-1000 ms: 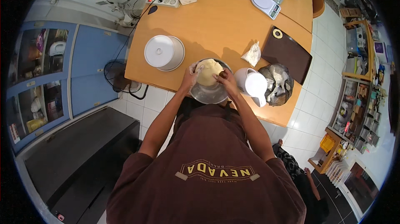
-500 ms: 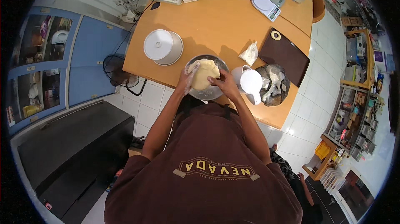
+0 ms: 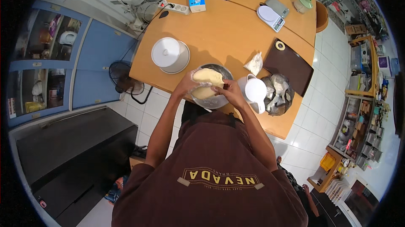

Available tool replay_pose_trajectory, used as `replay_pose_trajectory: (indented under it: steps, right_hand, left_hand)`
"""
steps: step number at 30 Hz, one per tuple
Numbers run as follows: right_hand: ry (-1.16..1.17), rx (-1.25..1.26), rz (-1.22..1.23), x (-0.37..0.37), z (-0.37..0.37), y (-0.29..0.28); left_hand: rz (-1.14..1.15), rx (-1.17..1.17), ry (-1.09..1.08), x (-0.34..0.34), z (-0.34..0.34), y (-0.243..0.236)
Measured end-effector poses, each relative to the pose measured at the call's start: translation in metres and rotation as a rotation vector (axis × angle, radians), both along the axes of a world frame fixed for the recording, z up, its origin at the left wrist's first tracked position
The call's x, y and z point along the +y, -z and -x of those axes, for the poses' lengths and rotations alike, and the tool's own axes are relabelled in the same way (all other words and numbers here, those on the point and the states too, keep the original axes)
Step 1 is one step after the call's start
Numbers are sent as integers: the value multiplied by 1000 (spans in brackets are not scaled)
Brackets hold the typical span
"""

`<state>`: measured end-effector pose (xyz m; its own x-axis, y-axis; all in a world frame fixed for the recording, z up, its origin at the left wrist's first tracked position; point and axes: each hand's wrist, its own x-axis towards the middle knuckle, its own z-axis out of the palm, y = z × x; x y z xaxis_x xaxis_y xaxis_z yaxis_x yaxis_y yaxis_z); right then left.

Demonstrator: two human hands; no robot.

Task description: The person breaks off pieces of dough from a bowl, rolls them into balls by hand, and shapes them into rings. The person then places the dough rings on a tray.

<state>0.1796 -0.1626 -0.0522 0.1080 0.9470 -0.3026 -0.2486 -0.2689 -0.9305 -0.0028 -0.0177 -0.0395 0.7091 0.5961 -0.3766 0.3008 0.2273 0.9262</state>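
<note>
My left hand point(image 3: 189, 83) and my right hand point(image 3: 230, 90) grip a pale yellow dough point(image 3: 206, 76), folded over, above a steel bowl point(image 3: 223, 100) at the table's near edge; flour whitens my left fingers. To the left of the bowl stands a white lidded container point(image 3: 166, 54). Just right of my right hand is a white pitcher point(image 3: 254, 92), beside a crumpled dark plastic bag point(image 3: 278, 96). A small bag of white powder point(image 3: 254, 64) lies behind the pitcher.
On the wooden table point(image 3: 211, 30) are a brown tray point(image 3: 291, 70) with a ring, a scale point(image 3: 268, 18), power strip point(image 3: 179, 8) and tissue box point(image 3: 197, 0). A fan point(image 3: 120, 77) stands left, blue cabinets point(image 3: 90, 66) behind it. Another person point(image 3: 310, 201) is at lower right.
The dough has gone from an open round in my hands to a folded shape with two lobes. Both hands have shifted slightly. The whole scene has also shifted in view.
</note>
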Motion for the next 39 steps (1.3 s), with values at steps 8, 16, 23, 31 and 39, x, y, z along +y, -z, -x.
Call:
replay_pose_trajectory:
  steps: [8, 16, 23, 31, 39]
  right_hand:
    - [-6, 84, -29, -4, 4, -12]
    - [-87, 142, 1, -7, -9, -37]
    - [-7, 71, 7, 4, -14, -45]
    - [172, -628, -24, 13, 8, -9]
    - [354, -728, -99, 15, 17, 3]
  left_hand:
    - [109, -117, 70, 5, 11, -4]
    - [149, -115, 166, 21, 10, -23]
    - [171, -123, 52, 14, -1, -8]
    - [208, -178, -99, -16, -6, 7]
    - [198, -97, -169, -34, -12, 4]
